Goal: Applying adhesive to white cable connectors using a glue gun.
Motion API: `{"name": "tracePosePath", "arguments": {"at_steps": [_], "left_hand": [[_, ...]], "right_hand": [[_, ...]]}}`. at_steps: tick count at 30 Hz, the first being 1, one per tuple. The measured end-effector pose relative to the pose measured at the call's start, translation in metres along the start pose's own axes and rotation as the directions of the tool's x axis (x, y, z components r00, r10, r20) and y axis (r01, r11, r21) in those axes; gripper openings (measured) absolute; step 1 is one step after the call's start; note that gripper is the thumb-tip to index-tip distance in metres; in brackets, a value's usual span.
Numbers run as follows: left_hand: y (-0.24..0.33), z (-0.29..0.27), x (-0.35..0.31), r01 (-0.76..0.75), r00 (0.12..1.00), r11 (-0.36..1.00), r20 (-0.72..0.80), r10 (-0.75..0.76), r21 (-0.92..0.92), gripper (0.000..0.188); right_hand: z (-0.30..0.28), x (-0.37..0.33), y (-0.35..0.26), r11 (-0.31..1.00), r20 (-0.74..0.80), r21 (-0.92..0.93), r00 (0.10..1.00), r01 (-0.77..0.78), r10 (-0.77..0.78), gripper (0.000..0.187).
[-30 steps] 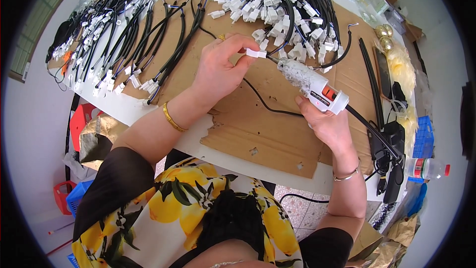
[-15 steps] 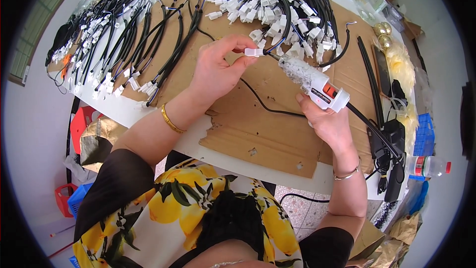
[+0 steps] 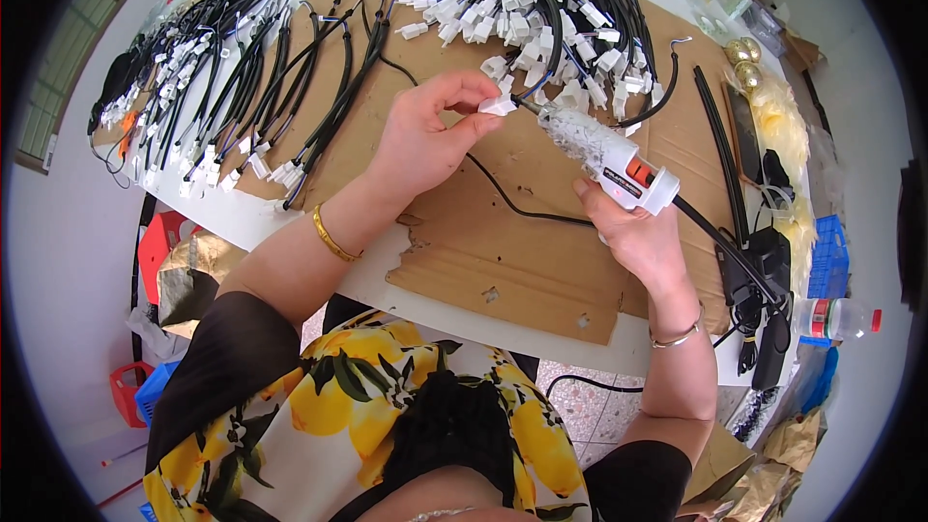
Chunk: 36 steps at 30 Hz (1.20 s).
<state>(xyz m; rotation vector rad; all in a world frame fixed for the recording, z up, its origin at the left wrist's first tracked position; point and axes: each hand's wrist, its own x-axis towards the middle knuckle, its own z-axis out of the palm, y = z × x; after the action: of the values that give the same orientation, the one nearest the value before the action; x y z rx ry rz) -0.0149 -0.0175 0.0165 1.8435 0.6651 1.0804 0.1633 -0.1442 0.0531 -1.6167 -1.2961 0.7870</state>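
Note:
Between the thumb and fingertips of my left hand (image 3: 435, 126) is a small white plastic connector (image 3: 498, 105), with blue and dark wires at its far right end. My right hand (image 3: 633, 237) is closed around the handle of a white hot glue gun (image 3: 609, 162). Strings and clumps of dried glue coat the gun's front. Its metal nozzle (image 3: 529, 104) points left, right by the wire end of the connector; whether they touch I cannot tell. Beyond both hands lies a big heap of black cables with white connectors (image 3: 527, 19).
Sorted bundles of black cables (image 3: 256, 101) lie at the left. Brown cardboard (image 3: 512, 275) covers much of the white table. On the right are black tubes (image 3: 723, 155), a black power strip (image 3: 770, 353), a plastic bottle (image 3: 836, 319) and gold balls (image 3: 744, 63). A black cord (image 3: 522, 211) crosses the cardboard.
My left fingers have turned and tilted the connector slightly, showing another side of it. The glue gun has shifted a little to the left and stays at the wire end.

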Motion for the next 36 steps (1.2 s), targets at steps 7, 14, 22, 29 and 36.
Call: {"name": "tracePosePath", "arguments": {"at_steps": [7,14,22,29,36], "left_hand": [[-0.002,-0.001,0.000,0.013,0.999,0.999,0.042,-0.011,-0.036,0.024],[-0.004,-0.001,0.000,0.044,0.995,0.989,0.096,-0.031,-0.139,0.025],[0.000,0.000,-0.001,0.251,0.965,0.913,0.156,-0.210,-0.323,0.018],[0.004,0.000,-0.003,0.344,0.936,0.859,0.214,-0.280,-0.380,0.024],[0.008,-0.003,-0.005,0.407,0.913,0.756,0.259,-0.316,-0.512,0.025]], "right_hand": [[-0.001,0.000,-0.004,0.999,0.001,-0.027,1.000,-0.024,0.024,0.013],[-0.002,-0.001,-0.002,0.999,-0.006,0.036,1.000,-0.026,0.026,0.012],[-0.004,0.000,-0.002,0.998,0.005,0.037,0.999,-0.054,0.054,0.011],[-0.004,0.000,-0.001,0.997,0.007,0.070,0.999,-0.032,0.031,0.012],[-0.001,0.002,-0.004,1.000,0.019,0.004,1.000,-0.011,0.011,0.011]]}}
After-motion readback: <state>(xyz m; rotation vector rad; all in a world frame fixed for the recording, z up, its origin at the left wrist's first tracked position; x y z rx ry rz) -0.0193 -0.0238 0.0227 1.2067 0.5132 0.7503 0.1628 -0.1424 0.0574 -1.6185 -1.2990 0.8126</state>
